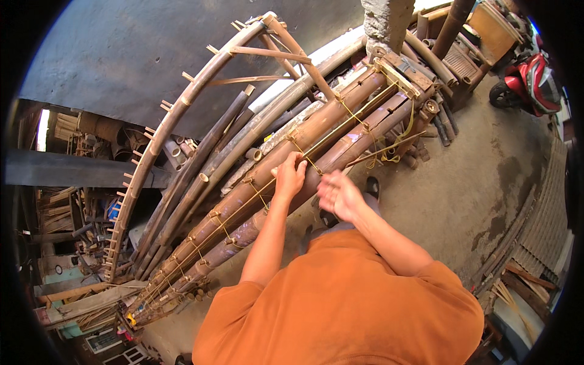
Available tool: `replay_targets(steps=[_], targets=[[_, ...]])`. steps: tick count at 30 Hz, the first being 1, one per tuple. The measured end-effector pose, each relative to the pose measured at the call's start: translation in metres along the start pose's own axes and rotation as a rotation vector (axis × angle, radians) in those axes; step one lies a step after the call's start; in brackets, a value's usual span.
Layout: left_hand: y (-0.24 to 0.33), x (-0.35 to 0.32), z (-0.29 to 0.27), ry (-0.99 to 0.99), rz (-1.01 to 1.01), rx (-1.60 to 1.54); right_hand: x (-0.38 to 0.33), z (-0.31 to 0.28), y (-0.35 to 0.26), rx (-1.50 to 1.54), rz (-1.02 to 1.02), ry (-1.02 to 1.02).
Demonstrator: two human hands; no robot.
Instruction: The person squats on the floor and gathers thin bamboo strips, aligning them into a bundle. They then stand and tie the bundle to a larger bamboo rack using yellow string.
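Two long brown bamboo poles [234, 205] lie side by side, running from lower left to upper right. Yellow cord [252, 201] stretches along them and crosses between them at small wooden pegs [365, 126]. My left hand [291, 176] rests over the gap between the poles, its fingers bent together on the cord; the fingertips are partly hidden. Beside the near pole, my right hand [340, 196] is smeared by motion, fingers curled near a cord tie; whether it holds anything is unclear. A thin stick [386, 148] slants away just beyond it.
A curved bamboo frame with short pegs [159, 126] arches at left. More bamboo poles [210, 149] are stacked behind. A wooden crosspiece [395, 79] spans the far pole ends, by a concrete post [387, 27]. A red motorbike [535, 85] stands on the floor at far right.
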State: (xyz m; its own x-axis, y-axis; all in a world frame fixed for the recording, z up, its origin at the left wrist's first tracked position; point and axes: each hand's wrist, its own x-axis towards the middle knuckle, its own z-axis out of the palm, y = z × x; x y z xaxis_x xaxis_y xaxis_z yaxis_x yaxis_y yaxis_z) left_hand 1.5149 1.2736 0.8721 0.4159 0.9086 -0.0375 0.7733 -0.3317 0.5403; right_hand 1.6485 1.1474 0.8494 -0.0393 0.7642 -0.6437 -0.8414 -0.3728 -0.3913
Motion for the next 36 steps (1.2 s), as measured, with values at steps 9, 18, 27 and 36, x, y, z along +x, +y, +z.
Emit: replay_targets(steps=[9, 18, 27, 36], targets=[[-0.011, 0.009, 0.042, 0.216, -0.005, -0.107, 0.077, 0.167, -0.067, -1.622, -0.557, -0.744], [-0.017, -0.002, 0.026, 0.158, -0.095, -0.236, 0.037, 0.091, -0.09, -1.476, -0.372, -0.685], [0.02, 0.113, -0.041, 0.245, -0.036, -0.724, 0.017, -0.008, -0.015, -1.705, -1.013, -0.529], [-0.089, 0.101, -0.054, 0.156, 0.03, -0.105, -0.021, 0.046, 0.098, -1.698, -0.686, -0.547]])
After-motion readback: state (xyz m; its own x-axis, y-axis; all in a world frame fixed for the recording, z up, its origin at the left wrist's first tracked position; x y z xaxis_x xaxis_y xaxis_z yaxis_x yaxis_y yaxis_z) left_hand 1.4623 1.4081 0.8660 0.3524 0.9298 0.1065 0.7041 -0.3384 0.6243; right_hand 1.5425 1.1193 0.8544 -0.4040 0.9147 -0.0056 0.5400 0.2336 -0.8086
